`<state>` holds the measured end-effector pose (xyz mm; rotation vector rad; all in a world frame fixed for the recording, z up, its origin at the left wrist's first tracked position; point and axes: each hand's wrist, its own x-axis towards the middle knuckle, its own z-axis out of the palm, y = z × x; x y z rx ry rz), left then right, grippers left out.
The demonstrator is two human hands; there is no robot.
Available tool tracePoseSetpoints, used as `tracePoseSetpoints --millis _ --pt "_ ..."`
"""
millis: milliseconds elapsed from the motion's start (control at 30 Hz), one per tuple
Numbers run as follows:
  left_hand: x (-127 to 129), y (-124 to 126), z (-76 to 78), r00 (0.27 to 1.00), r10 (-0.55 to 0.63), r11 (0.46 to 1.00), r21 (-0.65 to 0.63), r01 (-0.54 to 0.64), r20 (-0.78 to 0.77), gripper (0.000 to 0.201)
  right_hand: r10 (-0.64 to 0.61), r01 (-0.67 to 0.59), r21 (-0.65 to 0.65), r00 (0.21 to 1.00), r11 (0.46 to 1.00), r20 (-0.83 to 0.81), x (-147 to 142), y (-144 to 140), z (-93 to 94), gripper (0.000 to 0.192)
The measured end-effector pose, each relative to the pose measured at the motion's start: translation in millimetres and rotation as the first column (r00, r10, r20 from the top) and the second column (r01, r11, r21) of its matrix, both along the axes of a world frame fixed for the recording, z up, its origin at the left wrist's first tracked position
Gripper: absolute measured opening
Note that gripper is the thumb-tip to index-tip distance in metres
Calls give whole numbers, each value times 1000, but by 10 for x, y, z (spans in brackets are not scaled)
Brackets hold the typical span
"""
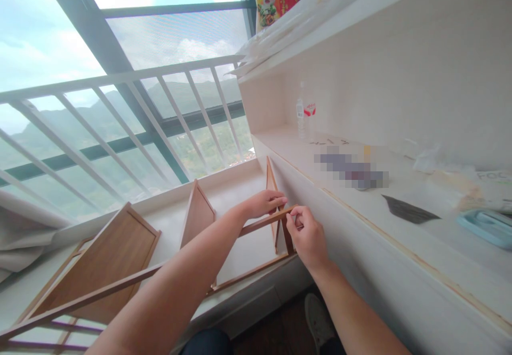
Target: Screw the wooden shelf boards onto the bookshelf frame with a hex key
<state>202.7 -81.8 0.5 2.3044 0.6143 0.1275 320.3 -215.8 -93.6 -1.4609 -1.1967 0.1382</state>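
- The right hand [306,236] is closed in a pinch on the near end of a thin wooden rail [262,222], fingertips pressing where the rail meets an upright post [287,237] of the wooden frame [248,272].
- The left hand [266,203] lies just beyond, fingers curled over the same corner, grasping the top of the frame; both hands touch the joint, the right one nearer the body.
- The rail's long axis runs from that corner down and left, towards the left forearm.
- The frame stands on the window ledge [240,184], against the white shelf unit [360,227].
- Left, a wooden panel [106,261] lies tilted.
- Beyond, on the shelf, stands a water bottle [301,120].
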Motion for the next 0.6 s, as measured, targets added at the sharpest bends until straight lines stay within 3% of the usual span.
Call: tracePoseSetpoints --millis 133,400,600 --pt "-12 29 -17 998 41 999 6 -42 37 51 -1 1 -15 1000 1000 7 5 -44 17 17" --pt "-31 38 -15 994 89 996 14 -90 56 47 175 -174 55 985 983 -4 25 -220 110 15" --pt "-43 22 8 994 97 995 14 -98 43 46 138 -138 81 990 987 3 8 -239 275 20"
